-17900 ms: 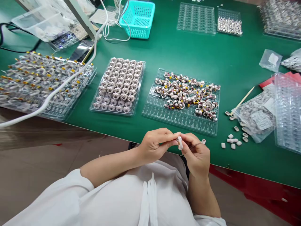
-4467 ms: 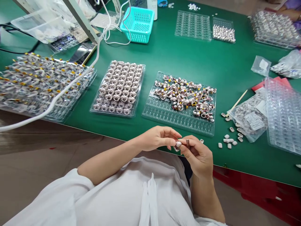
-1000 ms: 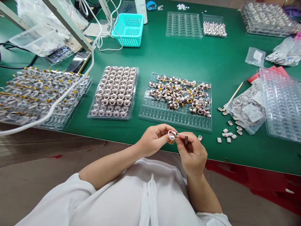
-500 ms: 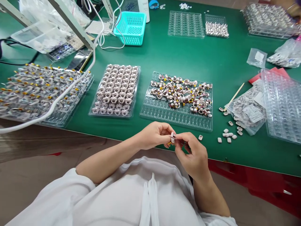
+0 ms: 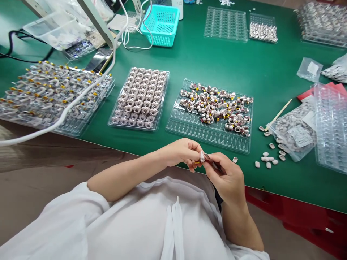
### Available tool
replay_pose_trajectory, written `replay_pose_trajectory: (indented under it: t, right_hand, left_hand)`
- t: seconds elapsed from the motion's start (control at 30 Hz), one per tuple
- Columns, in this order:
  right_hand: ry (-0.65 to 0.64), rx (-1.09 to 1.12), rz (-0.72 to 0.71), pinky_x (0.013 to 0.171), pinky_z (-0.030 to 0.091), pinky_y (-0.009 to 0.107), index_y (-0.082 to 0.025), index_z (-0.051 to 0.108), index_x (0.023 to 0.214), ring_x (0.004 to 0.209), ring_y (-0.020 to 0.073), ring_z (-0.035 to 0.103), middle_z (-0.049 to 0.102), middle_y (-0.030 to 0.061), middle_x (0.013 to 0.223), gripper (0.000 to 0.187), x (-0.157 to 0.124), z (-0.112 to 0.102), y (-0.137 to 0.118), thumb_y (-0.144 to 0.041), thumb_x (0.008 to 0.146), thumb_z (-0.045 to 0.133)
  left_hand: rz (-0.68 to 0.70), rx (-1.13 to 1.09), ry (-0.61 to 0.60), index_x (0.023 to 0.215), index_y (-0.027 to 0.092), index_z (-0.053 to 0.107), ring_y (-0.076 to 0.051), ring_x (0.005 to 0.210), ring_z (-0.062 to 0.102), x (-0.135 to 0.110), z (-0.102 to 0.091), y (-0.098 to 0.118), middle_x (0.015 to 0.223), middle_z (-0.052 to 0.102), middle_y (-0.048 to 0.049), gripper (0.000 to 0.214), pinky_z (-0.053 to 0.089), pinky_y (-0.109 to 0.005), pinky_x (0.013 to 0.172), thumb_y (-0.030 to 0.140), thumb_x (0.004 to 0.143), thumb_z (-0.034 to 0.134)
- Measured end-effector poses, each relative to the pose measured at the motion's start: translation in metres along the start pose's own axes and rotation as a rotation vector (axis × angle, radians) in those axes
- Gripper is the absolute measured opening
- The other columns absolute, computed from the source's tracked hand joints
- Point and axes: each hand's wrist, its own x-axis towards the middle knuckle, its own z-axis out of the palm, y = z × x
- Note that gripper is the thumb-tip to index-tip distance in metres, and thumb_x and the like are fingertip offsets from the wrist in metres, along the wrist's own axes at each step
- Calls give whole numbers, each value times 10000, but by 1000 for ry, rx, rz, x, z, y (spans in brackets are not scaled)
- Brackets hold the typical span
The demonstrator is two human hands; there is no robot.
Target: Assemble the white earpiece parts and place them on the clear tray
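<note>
1. The left hand's grip pinches a small pale piece, yellow tab below.
2. The right hand's grip is wrapped around a slim dark tool, tip close beside the piece.
3. The piece sits between the 2 hands, near the green surface's front edge.
4. It is probably light and stiff, perhaps slippery; the tab looks delicate, so hold by the pale sides.

By one left hand and one right hand, one pale part and one dark tool are held. In the near middle, two filled trays are counted, with two more trays and one turquoise basket at the far side. On the right, three plastic bags, one wooden stick and more than ten loose pieces are counted.
</note>
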Motion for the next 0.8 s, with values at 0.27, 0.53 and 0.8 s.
replay_pose_trajectory:
  t: [0.27, 0.53, 0.8]
  right_hand:
    - [-89, -81, 45, 539, 448, 229, -219, 672, 880, 648, 124, 592, 675, 9, 801, 38, 9, -7, -6, -214, 884, 635]
    - [-209, -167, 6, 533, 414, 213, -206, 643, 842, 629, 108, 542, 643, 3, 778, 78, 16, -14, -7, -207, 904, 596]
    - [-107, -75, 199, 522, 392, 226, -194, 677, 870, 619, 121, 541, 645, 11, 742, 167, 13, -10, 3, -342, 924, 621]
  left_hand:
    - [-29, 48, -43, 706, 136, 667, -98, 492, 633, 1, -3, 1, 566, 669, 13, 76, 589, -222, 516, 113, 647, 710]
    - [-41, 116, -41, 793, 126, 647, -113, 515, 665, 0, -1, 5, 590, 693, 3, 135, 596, -232, 535, 86, 675, 699]
    - [320, 173, 59, 926, 102, 706, -128, 699, 708, -1, -2, -13, 857, 761, -74, 170, 603, -259, 696, 199, 789, 728]
